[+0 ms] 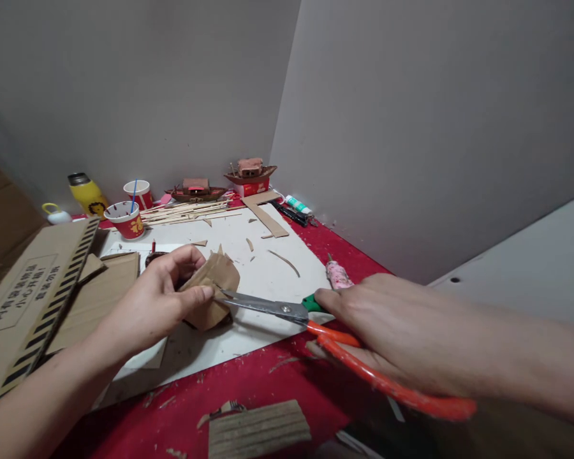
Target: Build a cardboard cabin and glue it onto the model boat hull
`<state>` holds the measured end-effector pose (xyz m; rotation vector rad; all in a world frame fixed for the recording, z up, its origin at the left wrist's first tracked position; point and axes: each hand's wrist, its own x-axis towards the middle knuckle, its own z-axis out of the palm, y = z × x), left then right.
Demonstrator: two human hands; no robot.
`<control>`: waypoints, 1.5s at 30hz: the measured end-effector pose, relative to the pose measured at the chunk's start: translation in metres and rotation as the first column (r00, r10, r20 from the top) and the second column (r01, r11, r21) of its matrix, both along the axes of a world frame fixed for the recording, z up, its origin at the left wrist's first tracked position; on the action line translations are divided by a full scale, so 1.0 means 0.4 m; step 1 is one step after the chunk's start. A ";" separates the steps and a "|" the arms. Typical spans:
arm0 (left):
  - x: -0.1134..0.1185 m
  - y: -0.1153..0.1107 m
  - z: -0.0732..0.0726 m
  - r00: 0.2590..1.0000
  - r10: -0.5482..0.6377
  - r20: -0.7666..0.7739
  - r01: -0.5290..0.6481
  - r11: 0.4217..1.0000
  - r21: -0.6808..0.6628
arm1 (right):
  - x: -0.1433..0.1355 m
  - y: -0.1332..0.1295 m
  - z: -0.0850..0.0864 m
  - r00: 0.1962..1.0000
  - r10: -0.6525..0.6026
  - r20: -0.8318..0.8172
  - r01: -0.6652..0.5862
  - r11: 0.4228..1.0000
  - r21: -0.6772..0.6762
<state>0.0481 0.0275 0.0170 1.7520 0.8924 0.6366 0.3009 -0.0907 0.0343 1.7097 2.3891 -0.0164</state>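
A piece of brown cardboard, bent and ragged at its upper edge, is pinched between the thumb and fingers of my left hand. My right hand grips a pair of scissors with red and green handles. The blades point left, slightly parted, and their tips meet the cardboard beside my left thumb. Part of my right hand's fingers is hidden behind the handles.
Large cardboard pieces lie at the left. Paper cups, a yellow bottle, thin sticks and two model boats stand or lie at the back. A corrugated piece lies at the near edge.
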 end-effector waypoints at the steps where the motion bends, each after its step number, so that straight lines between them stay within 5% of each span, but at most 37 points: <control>1: 0.000 0.002 0.001 1.000 0.008 0.009 -0.008 1.000 -0.021 | 0.002 0.003 -0.006 1.000 0.015 0.006 -0.015 1.000 0.010; 9: -0.004 0.018 0.006 0.999 -0.027 0.027 0.031 0.988 -0.152 | 0.011 0.018 -0.028 0.991 0.052 0.127 -0.060 0.996 0.059; 16: -0.003 0.018 -0.002 0.981 -0.097 -0.169 0.104 0.994 0.031 | 0.006 0.033 -0.014 0.989 0.101 0.105 -0.106 0.993 0.045; 24: -0.009 0.020 -0.003 0.975 -0.177 -0.135 0.173 0.984 -0.041 | 0.005 0.029 -0.023 0.983 0.170 0.074 -0.169 0.986 -0.016; 34: -0.011 0.038 0.016 0.977 -0.211 -0.016 0.207 0.969 -0.138 | 0.031 0.002 -0.099 0.989 0.122 -0.087 -0.121 0.992 0.017; 45: -0.045 0.042 0.029 0.958 -0.285 0.044 0.287 0.926 -0.244 | 0.022 -0.013 -0.096 0.956 -0.118 -0.268 0.080 0.986 -0.147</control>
